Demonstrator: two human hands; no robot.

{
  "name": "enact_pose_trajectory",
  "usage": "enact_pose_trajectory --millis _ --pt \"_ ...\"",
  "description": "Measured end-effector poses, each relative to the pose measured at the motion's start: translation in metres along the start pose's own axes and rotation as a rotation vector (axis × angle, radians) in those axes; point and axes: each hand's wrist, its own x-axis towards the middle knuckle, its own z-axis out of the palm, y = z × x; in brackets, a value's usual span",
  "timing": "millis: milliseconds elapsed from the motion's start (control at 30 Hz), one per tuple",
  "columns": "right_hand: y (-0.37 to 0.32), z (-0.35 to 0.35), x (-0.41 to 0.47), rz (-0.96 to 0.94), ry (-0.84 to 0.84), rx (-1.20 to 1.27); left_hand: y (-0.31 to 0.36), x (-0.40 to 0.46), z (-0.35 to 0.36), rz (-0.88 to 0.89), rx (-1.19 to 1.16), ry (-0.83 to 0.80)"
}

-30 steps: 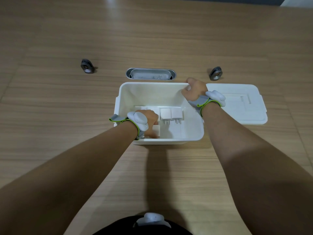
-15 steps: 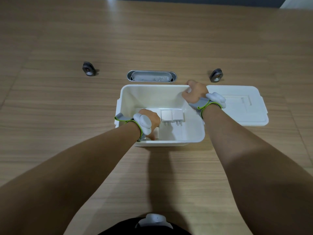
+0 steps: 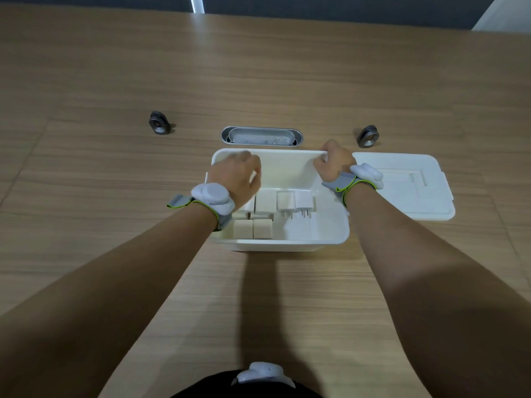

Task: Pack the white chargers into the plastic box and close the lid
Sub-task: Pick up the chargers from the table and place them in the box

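1. Nearest the wearer, bare wooden table [image 3: 273, 297] is seen between the two forearms, offering free room in front of the box.
2. The plastic box [image 3: 330, 234] is set just beyond that strip, open at the top; its near rim is unobstructed.
3. Inside it, the white chargers [image 3: 265, 201] are laid on the floor in two rows toward the left and middle, some with their prongs pointed at the near wall. The right part of the floor is left bare, so further room for packing is judged to remain.
4. The left hand [image 3: 234, 179] is held above the box's left interior, blurred, with its fingers loosely curled and nothing visibly held.
5. The right hand [image 3: 333, 163] is curled over the far rim near the right corner, gripping it, probably so that the box is steadied.
6. The lid [image 3: 411, 202] is laid flat on the table just beside the box's right wall, close enough to be reached by the right hand; closing is judged not yet begun.
7. Further off, an oval metal cable port [image 3: 262, 136] is set in the table just behind the box, with two small round dark objects [image 3: 158, 123] [image 3: 368, 136] well apart on either side; open table is left beyond.
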Motion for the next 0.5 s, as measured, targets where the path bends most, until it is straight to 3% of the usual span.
enact_pose_trajectory --millis 67,133,267,333,500 --pt "-0.001 0.000 -0.002 0.044 0.037 0.057 -0.010 -0.002 -0.007 0.019 -0.022 0.220" --pt "-0.001 0.000 -0.006 0.060 0.048 0.082 -0.021 -0.005 -0.008 -0.062 -0.010 0.290" --pt "-0.001 -0.001 -0.018 0.087 0.055 0.152 -0.036 -0.017 0.003 -0.512 -0.268 0.133" --pt "0.000 -0.001 -0.021 0.105 0.001 0.176 -0.042 -0.018 0.007 -0.657 -0.362 0.055" --pt "-0.001 0.004 -0.036 0.130 -0.060 0.326 -0.049 -0.031 -0.001 -0.625 -0.263 -0.083"
